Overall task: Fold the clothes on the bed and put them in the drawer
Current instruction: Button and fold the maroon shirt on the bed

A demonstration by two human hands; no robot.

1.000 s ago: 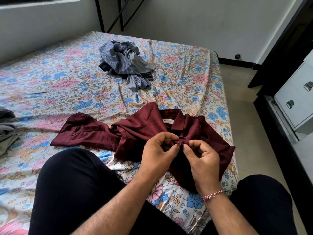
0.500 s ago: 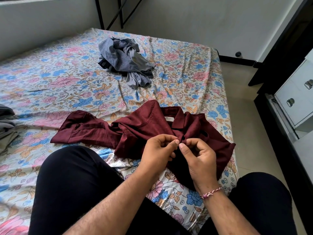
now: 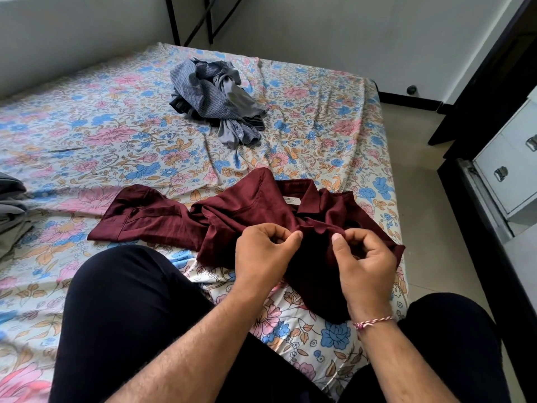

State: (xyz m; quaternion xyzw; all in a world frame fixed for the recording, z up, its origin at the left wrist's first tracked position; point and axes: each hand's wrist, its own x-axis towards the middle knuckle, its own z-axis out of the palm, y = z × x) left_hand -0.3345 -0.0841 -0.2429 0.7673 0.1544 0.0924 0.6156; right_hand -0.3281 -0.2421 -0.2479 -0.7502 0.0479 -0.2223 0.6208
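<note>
At the near edge of the bed (image 3: pixel 87 135), our left hand (image 3: pixel 263 254) and right hand (image 3: pixel 364 261), each pinching the maroon shirt (image 3: pixel 244 210), have drawn apart since a second ago, so we judge its front is being opened or spread before folding.

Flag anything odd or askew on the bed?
Nothing damaged. The maroon shirt lies bunched, one sleeve skewed left, both hands pinching its front. A grey clothes heap sits crumpled mid-bed.
</note>
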